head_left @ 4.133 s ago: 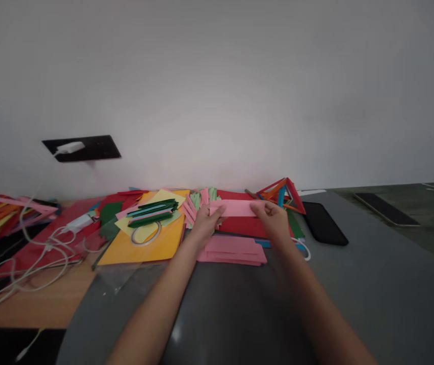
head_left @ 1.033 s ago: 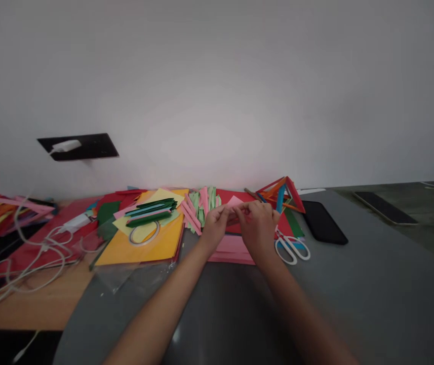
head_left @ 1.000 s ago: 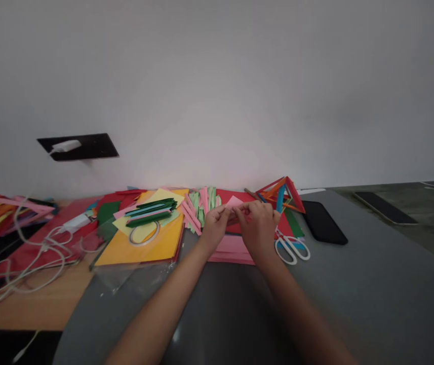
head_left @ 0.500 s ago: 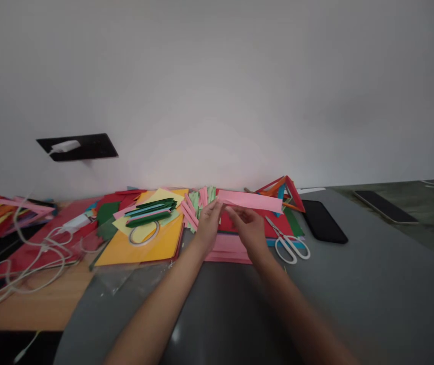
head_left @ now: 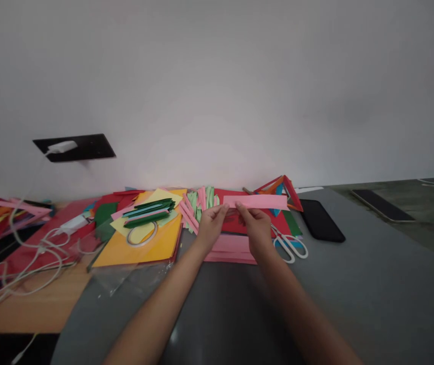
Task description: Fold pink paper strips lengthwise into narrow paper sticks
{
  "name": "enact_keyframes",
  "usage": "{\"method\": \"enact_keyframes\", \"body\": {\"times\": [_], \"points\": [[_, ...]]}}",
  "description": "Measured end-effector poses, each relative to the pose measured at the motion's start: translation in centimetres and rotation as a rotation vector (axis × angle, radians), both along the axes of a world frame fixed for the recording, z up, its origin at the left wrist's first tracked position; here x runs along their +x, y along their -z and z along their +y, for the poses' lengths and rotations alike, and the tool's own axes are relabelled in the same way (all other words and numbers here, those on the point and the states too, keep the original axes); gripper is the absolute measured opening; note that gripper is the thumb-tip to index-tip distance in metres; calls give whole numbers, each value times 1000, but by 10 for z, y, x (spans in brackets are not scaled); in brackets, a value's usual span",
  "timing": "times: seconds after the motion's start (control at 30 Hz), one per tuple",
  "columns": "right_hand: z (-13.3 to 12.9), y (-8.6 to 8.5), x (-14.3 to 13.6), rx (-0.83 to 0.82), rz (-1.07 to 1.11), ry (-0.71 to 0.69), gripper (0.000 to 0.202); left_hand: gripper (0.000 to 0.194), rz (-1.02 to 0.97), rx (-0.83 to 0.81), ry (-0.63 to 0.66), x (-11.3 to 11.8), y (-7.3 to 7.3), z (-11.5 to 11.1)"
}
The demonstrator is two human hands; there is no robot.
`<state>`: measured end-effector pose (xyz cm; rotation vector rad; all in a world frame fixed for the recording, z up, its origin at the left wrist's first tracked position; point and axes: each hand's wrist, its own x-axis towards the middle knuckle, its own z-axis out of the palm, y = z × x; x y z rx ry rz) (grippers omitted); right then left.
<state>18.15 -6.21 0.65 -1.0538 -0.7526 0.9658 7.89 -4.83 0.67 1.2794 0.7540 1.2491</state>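
Note:
A pink paper strip (head_left: 266, 202) is stretched out level above the stacked paper, pointing to the right. My left hand (head_left: 212, 223) pinches its left end between thumb and fingers. A short way along the same strip, my right hand (head_left: 255, 225) grips its lower edge, fingers bent. Below both hands lie pink sheets (head_left: 230, 249) and a red sheet (head_left: 220, 195). White-handled scissors (head_left: 290, 246) rest just right of my right hand, their blades partly hidden. Behind my left hand is a bunch of folded pink and green strips (head_left: 197, 203).
On the left, a yellow paper stack (head_left: 156, 251) carries a tape roll (head_left: 142, 235) and dark green strips (head_left: 150, 213). A paper frame (head_left: 290, 192) stands near the wall. A black phone (head_left: 321, 220) lies to the right; white cables (head_left: 42, 248) tangle far left.
My right hand has shifted slightly right along the pink strip and now pinches it. The strip has levelled out and moved a little right, and the view has turned slightly.

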Motion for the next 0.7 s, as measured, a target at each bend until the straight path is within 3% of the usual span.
{"method": "enact_keyframes", "body": {"times": [0.37,0.7], "points": [[8,1,12,101,22,-16,29,34,151,81,-86,1,-12,-5],[12,3,12,107,130,-62,24,33,51,-18,-43,1,-5,-1]]}}
